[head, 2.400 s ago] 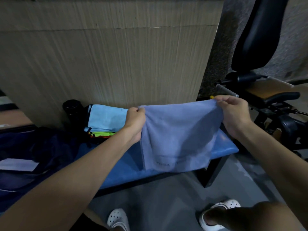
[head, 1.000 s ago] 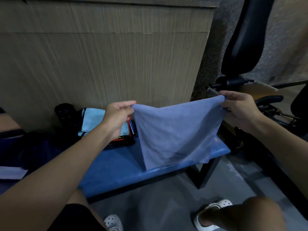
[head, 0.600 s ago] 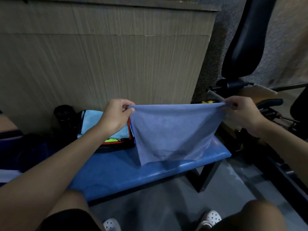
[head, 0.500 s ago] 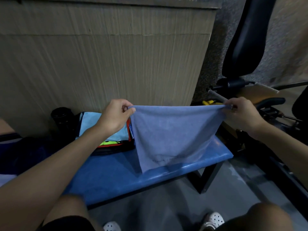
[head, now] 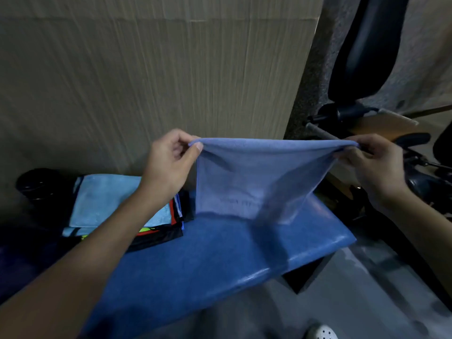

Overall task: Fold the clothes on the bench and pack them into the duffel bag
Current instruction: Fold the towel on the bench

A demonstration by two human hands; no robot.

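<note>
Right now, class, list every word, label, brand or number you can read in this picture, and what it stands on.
Dark print low on the periwinkle-blue cloth held above the blue padded bench: too blurred to read.
Neon-yellow patch in the stack of folded clothes: mostly covered, cannot tell if it is lettering.
No other text shows.

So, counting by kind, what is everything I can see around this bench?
Hands: 2 (left hand, right hand, each pinching a top corner of the towel)
Periwinkle towel, held up: 1
Stack of folded clothes, light blue on top: 1
Blue bench: 1
Black cylindrical container: 1
White shoe: 1
Total: 7
</note>
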